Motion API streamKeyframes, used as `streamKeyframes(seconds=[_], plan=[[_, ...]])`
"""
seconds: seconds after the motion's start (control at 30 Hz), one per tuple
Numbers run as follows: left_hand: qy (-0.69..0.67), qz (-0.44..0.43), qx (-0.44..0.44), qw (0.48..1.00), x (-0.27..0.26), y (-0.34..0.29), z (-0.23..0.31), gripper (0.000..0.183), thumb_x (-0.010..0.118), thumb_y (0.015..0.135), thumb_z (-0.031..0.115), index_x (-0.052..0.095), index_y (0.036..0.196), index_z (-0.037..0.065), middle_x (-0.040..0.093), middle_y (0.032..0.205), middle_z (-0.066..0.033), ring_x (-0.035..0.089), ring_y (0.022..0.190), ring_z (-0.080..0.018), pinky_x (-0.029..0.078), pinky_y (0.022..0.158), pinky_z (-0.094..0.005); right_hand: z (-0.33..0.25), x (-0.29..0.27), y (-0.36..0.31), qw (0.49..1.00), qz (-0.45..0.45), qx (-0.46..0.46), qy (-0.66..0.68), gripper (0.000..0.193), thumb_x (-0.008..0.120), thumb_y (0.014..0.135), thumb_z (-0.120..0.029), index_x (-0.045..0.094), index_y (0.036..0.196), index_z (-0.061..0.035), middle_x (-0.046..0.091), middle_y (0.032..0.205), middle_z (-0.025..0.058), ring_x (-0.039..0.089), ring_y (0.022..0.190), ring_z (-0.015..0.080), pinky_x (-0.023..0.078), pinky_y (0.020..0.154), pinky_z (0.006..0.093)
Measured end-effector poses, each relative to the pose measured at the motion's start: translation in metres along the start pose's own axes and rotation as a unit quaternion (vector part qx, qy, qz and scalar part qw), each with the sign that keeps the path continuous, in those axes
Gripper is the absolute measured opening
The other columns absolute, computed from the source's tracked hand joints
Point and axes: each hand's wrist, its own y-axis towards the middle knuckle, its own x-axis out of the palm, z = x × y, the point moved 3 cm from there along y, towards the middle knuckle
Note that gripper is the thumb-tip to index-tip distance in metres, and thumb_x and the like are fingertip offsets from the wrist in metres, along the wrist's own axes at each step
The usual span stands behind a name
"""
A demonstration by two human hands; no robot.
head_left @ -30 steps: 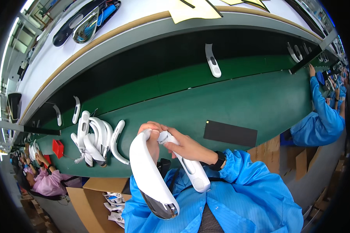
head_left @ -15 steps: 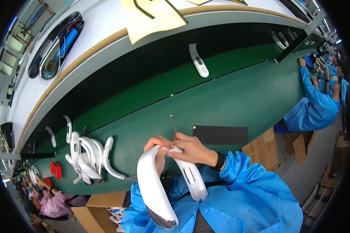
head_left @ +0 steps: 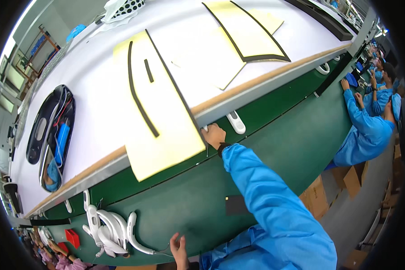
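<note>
My right hand (head_left: pixel 215 134) is stretched forward to the shelf's front edge, its fingers closed round a white neckband device (head_left: pixel 205 128). Only a small white end of it shows; the shelf and the yellow sheet hide the rest. A thin wire hangs below that hand. To its right, another white curved piece (head_left: pixel 236 123) lies partly under the shelf. My left hand (head_left: pixel 179 250) is low over the near side of the green bench, fingers apart and holding nothing. Left of it lies a pile of white neckband devices (head_left: pixel 110 231), with a wire trailing toward the hand.
On the white shelf (head_left: pixel 99 130) lie yellow sheets (head_left: pixel 166 148) with black strips, one overhanging the edge, and an opened black shell (head_left: pixel 49 135). A black pad (head_left: pixel 235 205) lies under my right sleeve. Red bins (head_left: pixel 72 238) stand left; cardboard boxes (head_left: pixel 315 198) and co-workers (head_left: pixel 369 121) are right.
The white neckband device has left my lap and gone forward with my right hand to the shelf edge. My left hand has let go and dropped nearer. The view has tilted up toward the shelf.
</note>
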Motion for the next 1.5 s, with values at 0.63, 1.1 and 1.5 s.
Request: streamKeyframes(seconds=[0.63, 1.1, 1.5], plan=[[0.083, -0.219, 0.013, 0.972, 0.102, -0.026, 0.023, 0.033, 0.052, 0.092, 0.021, 0.048, 0.119, 0.002, 0.058, 0.110, -0.0094, 0.054, 0.104, -0.0176, 0.042, 0.089, -0.0291, 0.071, -0.134, -0.059, 0.843, -0.377, 0.089, 0.372, 0.046, 0.065, 0.075, -0.036, 0.057, 0.099, 0.0020, 0.060, 0.088, 0.0091, 0.057, 0.076, 0.0144, 0.047, 0.067, 0.0282], [-0.282, -0.168, -0.154, 0.932, 0.062, 0.005, 0.013, 0.031, 0.054, 0.090, 0.022, 0.042, 0.114, 0.006, 0.058, 0.102, -0.0153, 0.060, 0.092, -0.0275, 0.051, 0.079, -0.0415, 0.049, -0.091, -0.274, 0.953, -0.184, -0.225, 0.085, 0.015, 0.059, 0.080, -0.009, 0.057, 0.094, -0.0027, 0.052, 0.091, 0.0117, 0.055, 0.087, 0.0305, 0.047, 0.072, 0.0380], [-0.197, -0.250, -0.070, 0.946, 0.042, -0.014, 0.030, 0.037, 0.053, 0.090, 0.016, 0.037, 0.121, 0.005, 0.057, 0.106, -0.0156, 0.060, 0.095, -0.0276, 0.052, 0.080, -0.0400, 0.047, -0.052, -0.255, 0.930, -0.272, -0.201, -0.147, 0.016, 0.061, 0.076, -0.010, 0.050, 0.085, -0.0025, 0.053, 0.083, 0.0145, 0.057, 0.076, 0.0343, 0.048, 0.065, 0.0411]])
